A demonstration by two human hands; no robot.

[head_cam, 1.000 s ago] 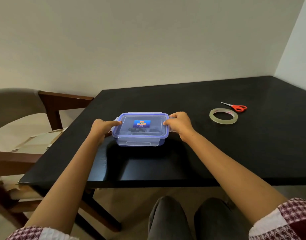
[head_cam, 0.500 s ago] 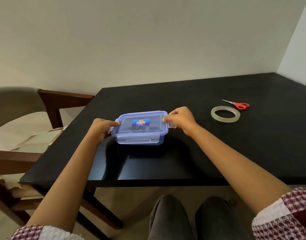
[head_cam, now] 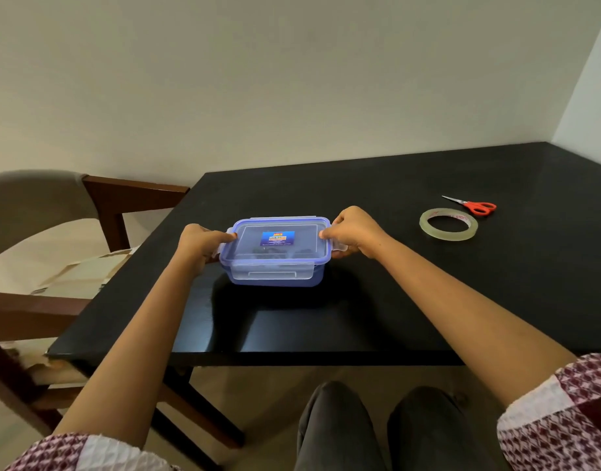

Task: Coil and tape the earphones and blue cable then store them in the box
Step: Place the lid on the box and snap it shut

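A clear plastic box with a blue-rimmed lid and a blue label stands on the black table, lid on. Dark coiled items show dimly through the lid; I cannot tell them apart. My left hand grips the box's left side, thumb on the lid's edge by the left clip. My right hand grips the right side, fingers over the right clip. A roll of clear tape lies flat to the right of the box, apart from both hands.
Red-handled scissors lie just behind the tape roll. A wooden chair with a beige cushion and brown paper stands at the table's left edge. My knees sit under the near edge. Walls close the back and right.
Both hands stay on the box's sides. The box and hands sit slightly higher in the view; the right fingers have settled over the right clip.
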